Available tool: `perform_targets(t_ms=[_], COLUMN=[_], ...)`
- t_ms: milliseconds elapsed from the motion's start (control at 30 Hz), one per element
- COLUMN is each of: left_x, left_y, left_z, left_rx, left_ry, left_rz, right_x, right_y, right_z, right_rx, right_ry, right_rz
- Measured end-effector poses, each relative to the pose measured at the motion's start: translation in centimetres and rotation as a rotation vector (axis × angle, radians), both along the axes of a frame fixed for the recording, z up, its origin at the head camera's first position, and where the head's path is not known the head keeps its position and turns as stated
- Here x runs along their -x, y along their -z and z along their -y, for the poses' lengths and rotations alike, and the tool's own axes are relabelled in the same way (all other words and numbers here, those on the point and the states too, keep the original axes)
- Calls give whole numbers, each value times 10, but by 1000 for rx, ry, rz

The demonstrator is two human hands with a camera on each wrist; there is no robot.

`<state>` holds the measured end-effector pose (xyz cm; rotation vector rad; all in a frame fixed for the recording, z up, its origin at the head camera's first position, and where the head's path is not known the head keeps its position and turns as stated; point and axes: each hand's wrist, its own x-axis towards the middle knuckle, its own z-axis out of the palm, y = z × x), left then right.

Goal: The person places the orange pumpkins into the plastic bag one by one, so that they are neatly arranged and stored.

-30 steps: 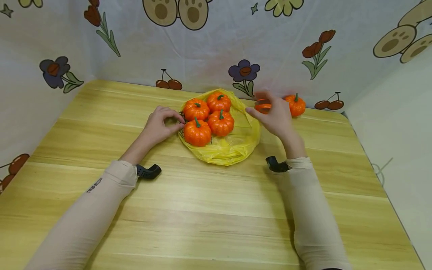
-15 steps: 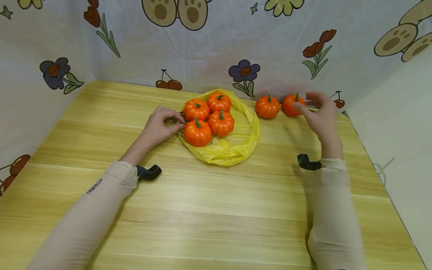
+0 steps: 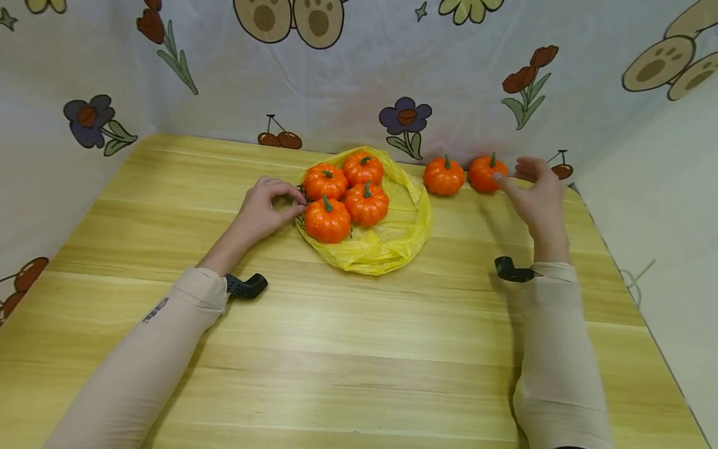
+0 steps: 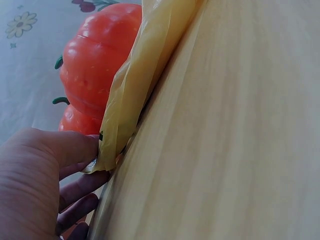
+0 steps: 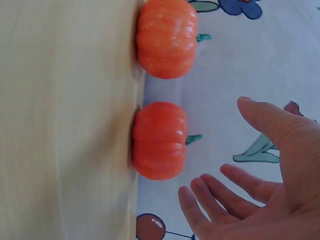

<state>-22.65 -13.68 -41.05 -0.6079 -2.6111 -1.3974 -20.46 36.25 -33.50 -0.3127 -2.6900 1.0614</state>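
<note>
A yellow plastic bag (image 3: 401, 243) lies spread open on the table, with several small orange pumpkins (image 3: 328, 221) grouped on its left part. My left hand (image 3: 266, 209) pinches the bag's left rim between thumb and fingers, as the left wrist view shows. Two more pumpkins stand right of the bag by the back edge: a nearer-to-bag pumpkin (image 3: 444, 177) and a far-right pumpkin (image 3: 487, 174). Just right of the latter, my right hand (image 3: 538, 202) hovers with thumb and fingers spread. In the right wrist view a gap shows between those fingers and the far-right pumpkin (image 5: 160, 141).
The wooden table (image 3: 359, 362) stretches in front of the bag and to both sides. A white patterned cloth (image 3: 348, 87) hangs right behind the table's back edge. Each wrist wears a black camera mount, such as the left mount (image 3: 248, 286).
My right hand has moved right, from in front of the nearer pumpkin to beside the far-right one, then stayed almost still. My left hand and the bag keep their place.
</note>
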Motion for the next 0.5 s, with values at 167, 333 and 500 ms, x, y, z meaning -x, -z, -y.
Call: perform_targets(t_ms=[167,333,500], left_x=[1,2,1], left_y=[1,0,-1], left_z=[2,1,1], left_rx=[7,7,6], left_ry=[-6,-11,-3], left_rz=[1,1,5], right_x=[9,17,29], right_y=[6,10,14], right_z=[2,-2,-1], right_rx=[-32,-12,-12], right_ry=[-35,-41,-43], right_rz=[-8,37,105])
